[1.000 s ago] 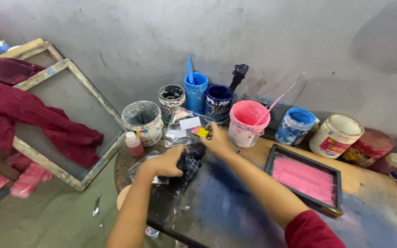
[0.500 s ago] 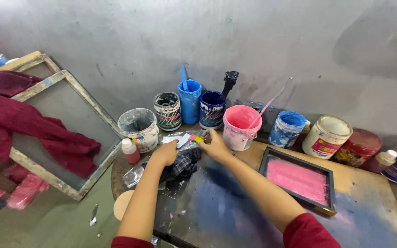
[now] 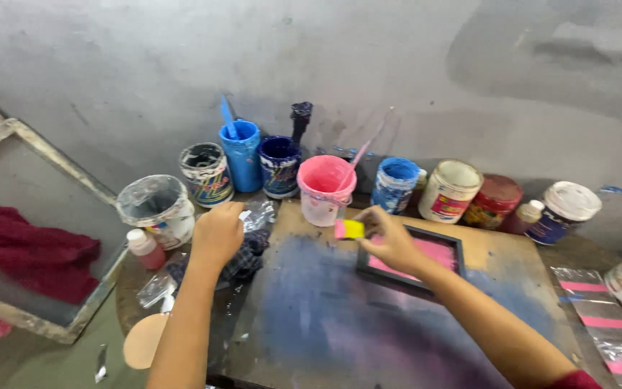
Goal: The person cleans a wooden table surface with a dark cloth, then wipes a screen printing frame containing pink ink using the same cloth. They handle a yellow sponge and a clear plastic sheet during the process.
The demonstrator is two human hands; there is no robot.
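Note:
My right hand holds a small yellow scraper with pink ink on it over the left corner of a black-framed small screen with pink mesh. The screen lies on a blue- and pink-stained board. My left hand rests closed on a dark checked rag at the board's left edge, next to crumpled clear plastic. A pink bucket of ink with a stick in it stands just behind the scraper.
Along the wall stand several ink pots: a white tub, a stained can, blue cups, a white jar, a red jar. A large wooden screen frame with red cloth lies left. A plastic strip with pink bars lies right.
My right hand has carried the yellow scraper from near the pink bucket rightward to the small screen's corner. The view has shifted right; my left hand stays on the rag.

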